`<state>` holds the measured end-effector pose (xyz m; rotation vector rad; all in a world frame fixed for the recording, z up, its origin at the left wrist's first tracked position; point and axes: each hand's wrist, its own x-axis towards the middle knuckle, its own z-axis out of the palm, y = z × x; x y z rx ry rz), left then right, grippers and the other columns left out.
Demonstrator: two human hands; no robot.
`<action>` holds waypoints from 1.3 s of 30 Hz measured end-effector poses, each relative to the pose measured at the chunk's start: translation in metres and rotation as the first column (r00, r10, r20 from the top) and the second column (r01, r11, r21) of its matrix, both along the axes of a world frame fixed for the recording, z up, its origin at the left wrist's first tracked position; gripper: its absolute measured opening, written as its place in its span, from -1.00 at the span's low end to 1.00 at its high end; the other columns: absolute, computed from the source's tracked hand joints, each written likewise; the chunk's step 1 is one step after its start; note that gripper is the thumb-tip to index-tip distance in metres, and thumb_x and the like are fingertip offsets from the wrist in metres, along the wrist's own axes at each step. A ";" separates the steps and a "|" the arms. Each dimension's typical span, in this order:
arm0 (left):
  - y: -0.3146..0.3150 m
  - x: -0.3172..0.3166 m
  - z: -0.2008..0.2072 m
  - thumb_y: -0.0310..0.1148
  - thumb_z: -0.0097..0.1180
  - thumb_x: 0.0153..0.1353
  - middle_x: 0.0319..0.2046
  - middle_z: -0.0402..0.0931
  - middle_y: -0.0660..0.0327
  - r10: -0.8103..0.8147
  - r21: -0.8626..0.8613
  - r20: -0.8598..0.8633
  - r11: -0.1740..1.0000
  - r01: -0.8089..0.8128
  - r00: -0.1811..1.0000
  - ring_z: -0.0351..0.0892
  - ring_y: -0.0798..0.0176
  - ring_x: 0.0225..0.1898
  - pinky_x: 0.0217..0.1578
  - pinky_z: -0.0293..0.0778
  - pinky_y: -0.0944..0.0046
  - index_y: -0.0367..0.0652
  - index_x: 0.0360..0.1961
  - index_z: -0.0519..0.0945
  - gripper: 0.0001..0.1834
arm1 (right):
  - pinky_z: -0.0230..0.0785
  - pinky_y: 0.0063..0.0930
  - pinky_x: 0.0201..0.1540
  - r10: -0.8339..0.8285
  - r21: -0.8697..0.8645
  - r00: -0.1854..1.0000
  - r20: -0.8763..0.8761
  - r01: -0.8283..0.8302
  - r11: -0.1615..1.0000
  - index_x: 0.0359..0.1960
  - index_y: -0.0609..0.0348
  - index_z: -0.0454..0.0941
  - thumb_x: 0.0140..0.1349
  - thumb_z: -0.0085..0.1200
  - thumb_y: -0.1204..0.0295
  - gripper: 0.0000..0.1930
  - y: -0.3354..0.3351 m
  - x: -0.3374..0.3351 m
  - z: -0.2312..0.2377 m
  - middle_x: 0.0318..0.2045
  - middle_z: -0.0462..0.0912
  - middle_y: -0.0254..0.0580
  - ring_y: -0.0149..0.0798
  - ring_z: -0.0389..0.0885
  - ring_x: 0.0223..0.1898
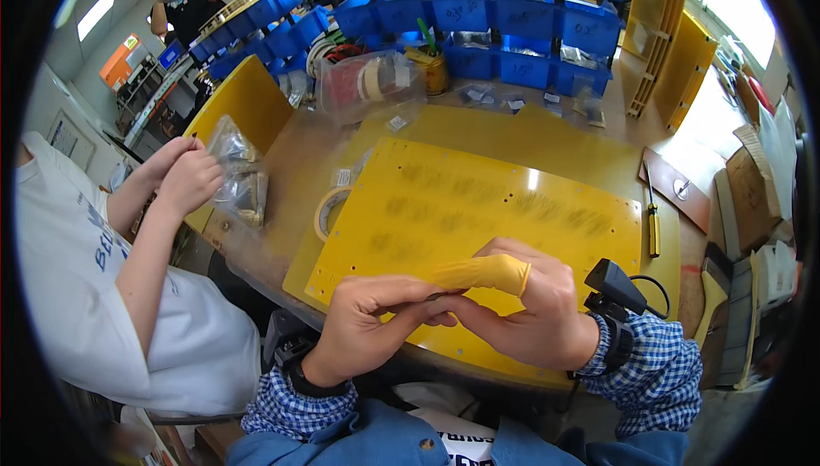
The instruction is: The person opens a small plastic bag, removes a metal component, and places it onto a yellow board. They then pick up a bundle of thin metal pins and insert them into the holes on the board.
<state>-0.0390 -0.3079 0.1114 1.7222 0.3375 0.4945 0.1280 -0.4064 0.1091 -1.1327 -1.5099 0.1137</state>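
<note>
My left hand [367,321] and my right hand [525,304] meet over the near edge of a yellow panel [478,201]. Both are closed, thumbs and fingertips pinching a small dark piece [437,296] between them; its kind is too small to tell. A yellow finger cot [487,274] covers one finger of my right hand. Dark smudges in rows mark the panel's face, and small holes run along its edges. A roll of tape [329,212] stands by the panel's left edge. To the right lies a screwdriver [653,231] with a yellow handle.
Blue parts bins [461,11] stack along the back. Before them stand a clear plastic box [363,82] and a yellow can of tools [434,73]. At left, a co-worker's hands [190,177] hold clear bags [239,175] of parts. A brown plate [675,186] lies at the right.
</note>
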 end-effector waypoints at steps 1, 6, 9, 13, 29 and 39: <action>0.000 0.000 0.000 -0.68 0.03 0.21 -0.23 0.62 0.03 0.007 -0.014 -0.002 1.000 -0.007 1.000 0.67 0.21 -0.24 -0.18 0.58 0.36 -0.45 -0.13 0.58 -0.79 | 0.36 -0.43 -0.48 -0.008 0.003 1.000 0.009 0.008 1.000 -0.34 0.21 0.57 -0.08 0.28 0.62 -0.77 0.000 -0.001 0.000 -0.54 0.57 -0.21 -0.19 0.53 -0.51; 0.003 -0.006 0.002 -0.71 0.01 0.20 -0.26 0.62 0.03 -0.032 -0.309 0.031 0.950 0.040 0.999 0.67 0.18 -0.23 -0.15 0.58 0.34 -0.46 -0.19 0.59 -0.82 | 0.35 -0.44 -0.52 0.036 0.015 0.997 -0.064 -0.035 0.999 -0.34 0.21 0.58 -0.09 0.30 0.62 -0.77 -0.001 -0.004 0.003 -0.55 0.55 -0.21 -0.19 0.52 -0.54; 0.007 -0.010 0.002 -0.71 0.03 0.19 -0.27 0.62 0.03 -0.089 -0.301 0.072 0.948 0.107 0.993 0.68 0.16 -0.24 -0.16 0.58 0.34 -0.45 -0.22 0.59 -0.84 | 0.36 -0.43 -0.52 0.074 -0.010 0.996 -0.053 -0.075 0.997 -0.32 0.23 0.58 -0.09 0.30 0.63 -0.75 -0.003 -0.006 0.002 -0.55 0.55 -0.22 -0.20 0.53 -0.53; 0.010 -0.014 0.001 -0.69 0.10 0.15 -0.30 0.64 0.04 -0.099 -0.192 0.009 0.976 0.099 0.995 0.68 0.19 -0.27 -0.19 0.57 0.35 -0.42 -0.24 0.61 -0.85 | 0.41 -0.44 -0.49 0.091 -0.058 0.996 -0.007 -0.091 0.994 -0.31 0.24 0.60 -0.11 0.26 0.66 -0.74 -0.006 -0.008 0.002 -0.53 0.56 -0.20 -0.20 0.55 -0.51; 0.136 -0.050 -0.004 -0.54 0.10 0.23 -0.35 0.63 0.03 0.477 0.267 0.165 0.821 -0.504 0.863 0.64 0.28 -0.41 -0.32 0.58 0.39 -0.33 -0.23 0.54 -0.89 | 0.45 -0.46 -0.46 0.017 -0.363 0.971 0.237 0.072 0.929 -0.51 0.23 0.55 -0.22 0.19 0.64 -0.84 0.012 0.040 -0.012 -0.41 0.63 -0.12 -0.24 0.58 -0.49; 0.194 0.020 -0.022 -0.62 0.06 0.21 -0.24 0.58 0.10 0.153 0.633 0.075 0.756 -0.166 0.985 0.63 0.25 -0.23 -0.11 0.53 0.38 -0.33 -0.17 0.60 -0.82 | 0.50 -0.50 -0.34 0.204 -0.232 0.673 0.711 -0.050 0.971 -0.50 0.17 0.56 -0.01 0.08 0.45 -0.92 0.052 0.040 -0.019 -0.40 0.65 -0.18 -0.30 0.62 -0.42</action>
